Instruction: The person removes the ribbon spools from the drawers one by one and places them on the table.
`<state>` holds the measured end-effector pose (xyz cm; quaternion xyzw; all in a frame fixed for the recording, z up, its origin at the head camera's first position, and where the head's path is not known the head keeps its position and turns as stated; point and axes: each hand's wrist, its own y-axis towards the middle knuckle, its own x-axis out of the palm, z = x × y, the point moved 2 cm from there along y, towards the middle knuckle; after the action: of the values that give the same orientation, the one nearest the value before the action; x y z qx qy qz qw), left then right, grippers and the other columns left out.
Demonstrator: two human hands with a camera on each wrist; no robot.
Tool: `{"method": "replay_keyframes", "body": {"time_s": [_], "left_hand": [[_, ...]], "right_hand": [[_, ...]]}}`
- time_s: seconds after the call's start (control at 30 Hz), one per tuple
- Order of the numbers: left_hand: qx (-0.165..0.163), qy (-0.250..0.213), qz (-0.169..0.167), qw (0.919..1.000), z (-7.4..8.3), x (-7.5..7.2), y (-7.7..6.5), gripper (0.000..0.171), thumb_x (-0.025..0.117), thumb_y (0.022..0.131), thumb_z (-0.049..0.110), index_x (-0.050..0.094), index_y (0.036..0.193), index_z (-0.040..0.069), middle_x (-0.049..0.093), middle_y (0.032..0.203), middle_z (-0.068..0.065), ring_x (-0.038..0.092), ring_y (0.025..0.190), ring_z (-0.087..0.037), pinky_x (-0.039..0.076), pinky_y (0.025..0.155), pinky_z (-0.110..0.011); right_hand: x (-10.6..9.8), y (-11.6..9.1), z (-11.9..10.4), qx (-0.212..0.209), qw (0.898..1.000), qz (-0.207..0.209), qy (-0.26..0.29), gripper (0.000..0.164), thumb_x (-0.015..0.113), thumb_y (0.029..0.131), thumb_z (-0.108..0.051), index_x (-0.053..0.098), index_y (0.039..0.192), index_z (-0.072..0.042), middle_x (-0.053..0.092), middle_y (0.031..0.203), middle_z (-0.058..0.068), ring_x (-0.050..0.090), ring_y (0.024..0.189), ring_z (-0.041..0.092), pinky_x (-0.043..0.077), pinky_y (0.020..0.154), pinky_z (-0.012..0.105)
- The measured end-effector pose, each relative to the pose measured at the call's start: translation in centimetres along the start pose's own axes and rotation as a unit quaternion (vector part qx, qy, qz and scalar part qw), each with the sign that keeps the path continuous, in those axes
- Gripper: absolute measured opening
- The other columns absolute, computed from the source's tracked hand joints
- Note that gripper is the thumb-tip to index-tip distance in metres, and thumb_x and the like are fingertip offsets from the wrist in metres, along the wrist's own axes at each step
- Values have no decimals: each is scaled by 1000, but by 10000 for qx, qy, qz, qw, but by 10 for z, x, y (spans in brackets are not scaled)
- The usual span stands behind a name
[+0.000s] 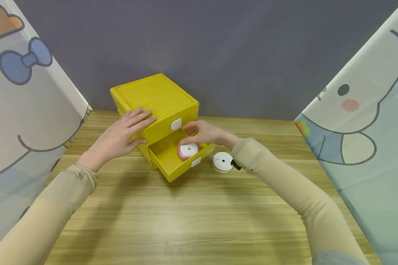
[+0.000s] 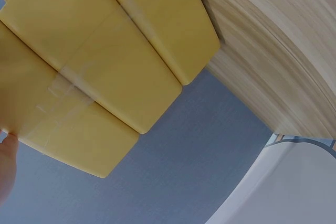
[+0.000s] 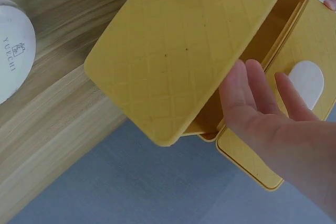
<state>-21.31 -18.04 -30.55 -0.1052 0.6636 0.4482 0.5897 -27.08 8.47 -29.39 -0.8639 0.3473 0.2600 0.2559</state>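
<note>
The left wrist view's edge crops the left hand (image 2: pixel 6 167), the right wrist view's the white spool (image 3: pixel 14 51).

Soft even light, pale glare on wooden tabletop (image 1: pixel 166 232), diffuse shadows, dimmer wrist views, slight edge bowing

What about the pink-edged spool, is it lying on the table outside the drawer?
No, the head view shows the pink-edged spool inside the pulled-out drawer.

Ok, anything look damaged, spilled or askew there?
Pale, crinkled streaks mark the side of the yellow drawer unit in the left wrist view, breaking up its smooth surface; perhaps scuffs or clear tape. Nothing looks spilled.
</note>
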Motion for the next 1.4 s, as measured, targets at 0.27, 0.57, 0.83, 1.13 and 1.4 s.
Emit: {"method": "replay_keyframes", "body": {"time_s": [0.27, 0.57, 0.83, 1.13, 1.4], "left_hand": [[26, 57, -5, 10000, -1, 1, 0, 81, 77, 79, 13, 37, 149, 20, 35, 155, -10, 24, 147, -32, 17, 124, -50], [-7, -21, -52, 10000, -2, 1, 0, 79, 77, 79, 11, 38, 148, 20, 36, 155, -10, 25, 147, -34, 18, 123, -52], [35, 15, -3, 10000, -1, 0, 0, 79, 77, 79, 12, 39, 148, 19, 36, 155, -11, 26, 146, -34, 19, 123, -52], [71, 27, 46, 10000, -1, 1, -1, 80, 77, 78, 10, 39, 148, 19, 37, 154, -11, 27, 146, -34, 20, 122, -52], [58, 46, 20, 10000, 0, 0, 0, 80, 77, 78, 11, 38, 148, 19, 36, 155, -10, 26, 147, -33, 20, 122, -53]], "right_hand": [[7, 7, -3, 9, 9997, -86, -250, 69, 75, 82, -29, 46, 141, -6, 53, 138, 17, 50, 127, 28, 46, 107, 38], [17, 15, -2, 123, 9987, -202, -456, 71, 75, 82, -25, 43, 142, -6, 49, 141, 18, 54, 112, 24, 54, 77, 25], [26, 23, 0, 83, 9956, -196, -909, 69, 77, 78, -22, 47, 138, -4, 55, 134, 14, 56, 101, 20, 52, 79, 20], [35, 26, 1, 187, 9902, -306, -1353, 71, 79, 76, -20, 47, 138, -7, 57, 128, 10, 57, 103, 20, 53, 85, 22], [38, 29, 2, 134, 9838, -257, -1767, 75, 81, 73, -19, 47, 139, -5, 56, 134, 13, 58, 111, 23, 51, 95, 26]]}}
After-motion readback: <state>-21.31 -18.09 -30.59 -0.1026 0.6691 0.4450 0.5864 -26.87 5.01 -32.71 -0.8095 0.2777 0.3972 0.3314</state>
